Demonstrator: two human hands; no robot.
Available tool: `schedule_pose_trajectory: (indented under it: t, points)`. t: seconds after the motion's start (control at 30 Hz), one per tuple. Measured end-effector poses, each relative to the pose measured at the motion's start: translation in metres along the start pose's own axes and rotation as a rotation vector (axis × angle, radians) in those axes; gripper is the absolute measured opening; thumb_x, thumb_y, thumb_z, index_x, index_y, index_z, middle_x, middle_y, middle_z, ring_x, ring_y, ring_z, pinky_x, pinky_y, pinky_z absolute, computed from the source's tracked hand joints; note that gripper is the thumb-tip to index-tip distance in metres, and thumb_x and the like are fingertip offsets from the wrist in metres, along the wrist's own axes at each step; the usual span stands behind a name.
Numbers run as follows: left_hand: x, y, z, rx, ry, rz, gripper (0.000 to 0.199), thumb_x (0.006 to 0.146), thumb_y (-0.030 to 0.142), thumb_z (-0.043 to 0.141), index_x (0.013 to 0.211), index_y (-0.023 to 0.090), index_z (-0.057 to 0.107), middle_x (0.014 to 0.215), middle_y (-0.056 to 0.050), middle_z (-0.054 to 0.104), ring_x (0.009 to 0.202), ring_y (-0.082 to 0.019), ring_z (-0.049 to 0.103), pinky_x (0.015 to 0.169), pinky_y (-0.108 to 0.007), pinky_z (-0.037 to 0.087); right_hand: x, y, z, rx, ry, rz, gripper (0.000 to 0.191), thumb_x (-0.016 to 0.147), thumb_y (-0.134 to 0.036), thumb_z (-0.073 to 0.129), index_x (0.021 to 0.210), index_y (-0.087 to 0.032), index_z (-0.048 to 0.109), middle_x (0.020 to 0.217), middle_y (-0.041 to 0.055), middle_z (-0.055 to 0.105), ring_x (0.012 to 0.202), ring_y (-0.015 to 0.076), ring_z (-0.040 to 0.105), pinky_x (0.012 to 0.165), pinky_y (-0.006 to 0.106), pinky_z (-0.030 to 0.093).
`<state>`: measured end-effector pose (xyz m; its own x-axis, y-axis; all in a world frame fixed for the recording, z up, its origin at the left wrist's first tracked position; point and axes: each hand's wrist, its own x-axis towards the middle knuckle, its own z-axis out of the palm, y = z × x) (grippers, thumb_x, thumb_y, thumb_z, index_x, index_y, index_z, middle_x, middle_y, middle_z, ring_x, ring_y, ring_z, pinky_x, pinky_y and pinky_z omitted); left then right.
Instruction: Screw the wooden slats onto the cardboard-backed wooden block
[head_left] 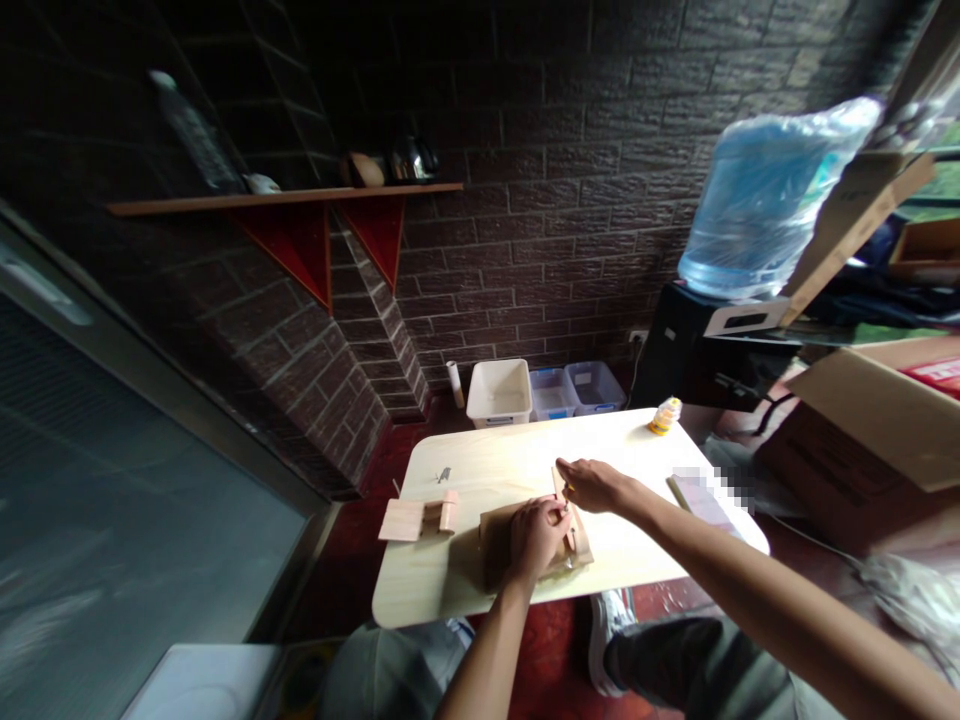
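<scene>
My right hand (596, 486) is closed around a small screwdriver (569, 489) with a yellow handle, its shaft pointing down. My left hand (534, 532) rests on a brown board (496, 540), with thumb and fingertips pinched together beside the screwdriver's lower end. Whatever those fingertips hold is too small to make out. Under both hands a narrow wooden strip (571, 540) lies along the board's right side. To the left on the pale table (420, 590) is a wooden assembly (405, 520) of flat pieces. Beyond it sits a little heap of dark small parts (445, 474).
A yellow-labelled bottle (664, 416) stands at the table's far right corner, and a flat panel (703, 502) lies at its right. Plastic bins (500, 392) are on the floor behind. A water dispenser (664, 350) and a cardboard box (847, 470) flank the right.
</scene>
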<state>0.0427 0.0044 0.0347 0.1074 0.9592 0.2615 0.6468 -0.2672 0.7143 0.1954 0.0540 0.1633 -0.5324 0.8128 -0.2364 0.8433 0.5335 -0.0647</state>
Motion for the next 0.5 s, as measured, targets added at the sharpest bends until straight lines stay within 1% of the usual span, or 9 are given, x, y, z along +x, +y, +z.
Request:
schedule_pose_trajectory:
  t: [0.13, 0.3, 0.4, 0.5]
  points:
    - [-0.0009, 0.001, -0.0007, -0.03, -0.014, -0.019, 0.014, 0.084, 0.025, 0.067, 0.096, 0.024, 0.074, 0.11, -0.004, 0.074, 0.106, -0.022, 0.067, 0.101, -0.039, 0.05, 0.0042, -0.0002, -0.003, 0.002, -0.004, -0.089, 0.03, 0.096, -0.023, 0.05, 0.124, -0.014, 0.053, 0.112, 0.0175, 0.071, 0.101, 0.0276, 0.07, 0.077, 0.032, 0.051]
    - [-0.0014, -0.0029, -0.0009, -0.034, -0.001, 0.025, 0.012, 0.085, 0.025, 0.068, 0.096, 0.024, 0.073, 0.11, -0.005, 0.074, 0.105, -0.021, 0.068, 0.098, -0.037, 0.052, 0.0084, -0.0035, -0.0023, -0.007, -0.008, -0.025, 0.031, 0.099, -0.03, 0.051, 0.123, -0.011, 0.052, 0.104, 0.0195, 0.072, 0.096, 0.0284, 0.071, 0.073, 0.031, 0.05]
    - [-0.0011, -0.0037, -0.0015, -0.034, 0.009, 0.053, 0.011, 0.085, 0.025, 0.067, 0.095, 0.025, 0.073, 0.109, -0.004, 0.075, 0.103, -0.02, 0.068, 0.097, -0.036, 0.052, 0.0083, -0.0058, -0.0025, -0.017, -0.003, -0.002, 0.031, 0.099, -0.033, 0.052, 0.12, -0.011, 0.053, 0.104, 0.0218, 0.071, 0.095, 0.0297, 0.072, 0.072, 0.031, 0.05]
    - [-0.0006, 0.0001, -0.0036, -0.018, 0.002, 0.043, 0.01, 0.085, 0.024, 0.067, 0.094, 0.024, 0.073, 0.105, -0.004, 0.075, 0.101, -0.021, 0.068, 0.096, -0.036, 0.051, 0.0063, -0.0078, -0.0047, -0.02, -0.006, -0.01, 0.034, 0.097, -0.032, 0.054, 0.123, -0.011, 0.052, 0.104, 0.0205, 0.072, 0.095, 0.03, 0.072, 0.071, 0.032, 0.051]
